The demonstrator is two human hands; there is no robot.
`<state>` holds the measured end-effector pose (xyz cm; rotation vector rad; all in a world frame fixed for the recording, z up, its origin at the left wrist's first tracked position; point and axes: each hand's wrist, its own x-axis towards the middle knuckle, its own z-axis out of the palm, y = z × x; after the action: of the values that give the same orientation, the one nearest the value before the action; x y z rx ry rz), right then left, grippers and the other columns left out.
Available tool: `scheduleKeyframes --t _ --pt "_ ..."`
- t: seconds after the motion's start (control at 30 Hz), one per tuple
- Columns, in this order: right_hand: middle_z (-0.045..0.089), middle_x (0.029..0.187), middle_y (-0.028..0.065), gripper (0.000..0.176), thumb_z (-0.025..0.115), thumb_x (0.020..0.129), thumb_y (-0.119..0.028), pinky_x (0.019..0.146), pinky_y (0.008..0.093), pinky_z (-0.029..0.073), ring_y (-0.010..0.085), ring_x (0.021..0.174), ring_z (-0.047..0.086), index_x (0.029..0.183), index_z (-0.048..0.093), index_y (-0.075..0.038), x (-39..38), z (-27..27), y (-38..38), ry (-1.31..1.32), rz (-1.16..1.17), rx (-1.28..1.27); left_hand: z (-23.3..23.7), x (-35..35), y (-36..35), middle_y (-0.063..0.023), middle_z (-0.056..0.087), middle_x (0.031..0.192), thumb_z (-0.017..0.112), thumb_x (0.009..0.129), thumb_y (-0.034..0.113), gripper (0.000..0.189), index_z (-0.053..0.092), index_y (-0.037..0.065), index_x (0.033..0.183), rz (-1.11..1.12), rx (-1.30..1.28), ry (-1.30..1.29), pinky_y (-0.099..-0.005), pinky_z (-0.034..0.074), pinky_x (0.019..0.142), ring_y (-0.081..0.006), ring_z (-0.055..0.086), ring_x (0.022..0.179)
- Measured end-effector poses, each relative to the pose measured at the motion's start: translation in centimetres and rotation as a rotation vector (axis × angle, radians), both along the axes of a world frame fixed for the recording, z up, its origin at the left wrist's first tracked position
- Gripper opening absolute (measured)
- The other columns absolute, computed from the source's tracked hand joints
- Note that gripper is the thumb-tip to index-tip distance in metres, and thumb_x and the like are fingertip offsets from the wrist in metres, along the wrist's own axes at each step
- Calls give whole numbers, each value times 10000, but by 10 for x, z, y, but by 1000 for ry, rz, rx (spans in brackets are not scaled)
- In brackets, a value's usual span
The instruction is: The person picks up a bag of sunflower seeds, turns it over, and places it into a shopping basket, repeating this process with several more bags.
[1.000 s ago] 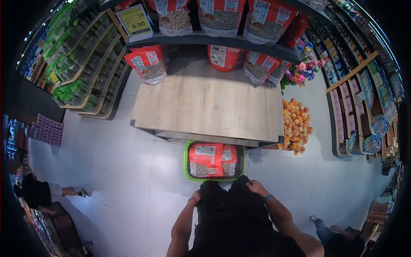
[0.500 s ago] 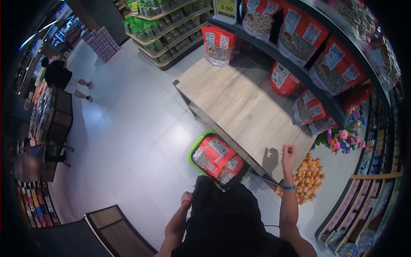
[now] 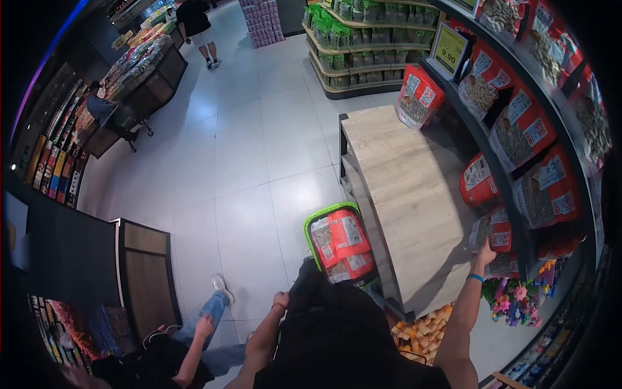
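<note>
My right hand (image 3: 484,251) reaches to the lower shelf level. Its thumb side shows at the edge of a red and clear bag of sunflower seeds (image 3: 499,237), and the other fingers are mostly hidden; it looks closed on the bag. My left hand (image 3: 281,299) is closed beside my black-clad leg, and whatever it may hold is hidden. On the floor ahead of my legs, against the wooden display platform (image 3: 414,188), stands a black basket with a green rim (image 3: 310,235). Several red bags (image 3: 350,232) lie in it.
More red bags (image 3: 523,126) fill the shelves on the right, and one red bag (image 3: 418,97) stands on the platform's far end. A price sign (image 3: 448,52) reads 9.90. A person in jeans (image 3: 217,308) is close at lower left; another person (image 3: 194,26) stands farther off.
My right hand has moved from above the platform to the bag on the lower shelf. The view has turned, and a person in jeans has come into sight at lower left.
</note>
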<state>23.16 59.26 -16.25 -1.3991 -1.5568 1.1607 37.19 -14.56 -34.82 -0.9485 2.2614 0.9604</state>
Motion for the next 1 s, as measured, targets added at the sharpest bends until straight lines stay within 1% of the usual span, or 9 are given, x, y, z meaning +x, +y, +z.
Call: scheduleKeyframes --t 0.07,0.13,0.23,0.33,0.47,0.6,0.8,0.9,1.0 --pt "659 1093 180 596 825 705 -299 787 386 510 265 919 645 1104 619 94 1 -1 3 -37 9 -16 -5 11 0 -244 674 963 535 853 290 402 658 -55 1018 -9 -32 27 -382 498 849 -346 653 941" --pt "659 1100 175 608 830 695 -303 794 388 504 266 922 644 1115 620 82 3 -9 10 -76 8 -31 -2 19 3 -269 657 1021 515 861 296 420 649 -62 1034 72 41 -10 -403 477 882 -375 633 1000" --pt "661 1110 160 617 837 684 -308 806 383 491 258 924 641 1129 624 62 6 -19 13 51 20 36 -7 24 -1 -273 659 1010 524 857 301 422 655 -66 1019 111 102 -23 -395 480 875 -361 638 998" --pt "660 1125 138 591 826 710 -281 825 370 482 241 924 635 1145 612 57 14 -20 8 -90 35 109 -22 27 -6 -269 663 999 527 857 300 416 659 -66 1004 108 126 -12 -394 483 871 -358 642 989" --pt "655 1109 115 448 760 796 -167 832 353 484 201 925 612 1147 591 54 34 -27 -16 136 67 158 -37 28 -11 -263 666 995 532 853 299 416 659 -67 1003 119 157 -8 -394 489 859 -352 648 976" --pt "637 1116 107 366 711 844 -105 850 342 480 182 951 585 1148 576 47 50 -30 -38 304 92 124 -10 20 -4 -252 672 984 530 856 289 411 654 -68 1018 98 151 -37 -389 501 830 -335 657 958" --pt "643 1120 130 363 717 842 -86 845 331 481 183 936 579 1136 573 70 62 -18 -67 209 75 202 -13 13 -2 -250 673 976 523 862 281 408 648 -69 1030 93 146 -52 -390 507 815 -327 662 944" --pt "643 1122 124 370 710 853 -100 817 325 485 179 927 577 1148 564 67 69 -56 -51 235 97 319 -14 11 -2 -223 676 959 515 871 267 406 643 -75 1048 67 125 -48 -376 506 784 -292 657 893" --pt "626 1131 110 383 699 862 -120 846 331 460 190 936 560 1176 567 56 72 -25 -85 186 87 236 -21 9 -2 -186 678 931 505 880 254 400 640 -77 1060 76 133 -41 -362 504 735 -253 647 829"
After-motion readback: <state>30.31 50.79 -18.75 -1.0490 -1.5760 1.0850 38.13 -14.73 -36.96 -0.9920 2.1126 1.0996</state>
